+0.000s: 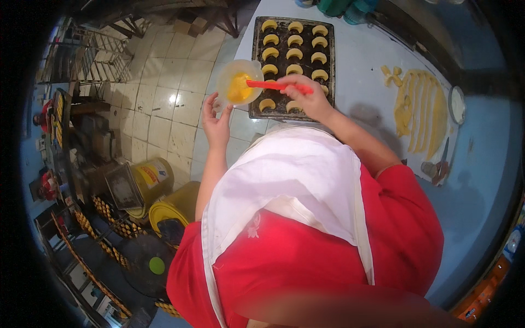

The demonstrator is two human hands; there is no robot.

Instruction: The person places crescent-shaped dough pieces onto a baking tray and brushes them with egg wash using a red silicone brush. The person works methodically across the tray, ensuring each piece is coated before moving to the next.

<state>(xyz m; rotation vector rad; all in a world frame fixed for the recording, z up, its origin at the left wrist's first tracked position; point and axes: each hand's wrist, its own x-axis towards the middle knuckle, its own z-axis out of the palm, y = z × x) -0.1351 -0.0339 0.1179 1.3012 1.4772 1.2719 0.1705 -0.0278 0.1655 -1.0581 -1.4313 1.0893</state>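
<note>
Above the pale tiled floor (178, 104), the bare left hand (217, 124) holds a round, translucent plastic bowl (224, 77) of orange-yellow liquid (239, 86). A slim red utensil (268, 85) runs from the bowl to the bare right hand (310, 99), clamped on it over a dark rectangular tray (282, 45) of yellow dough crescents (295, 40); farther right, a flat yellow dough sheet (435, 112) lies cut into strips.

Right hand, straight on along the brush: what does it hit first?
Probably the translucent bowl held by the left hand; the right hand's red brush points into it. Depth is unclear, so the hand might pass above the rim.
</note>
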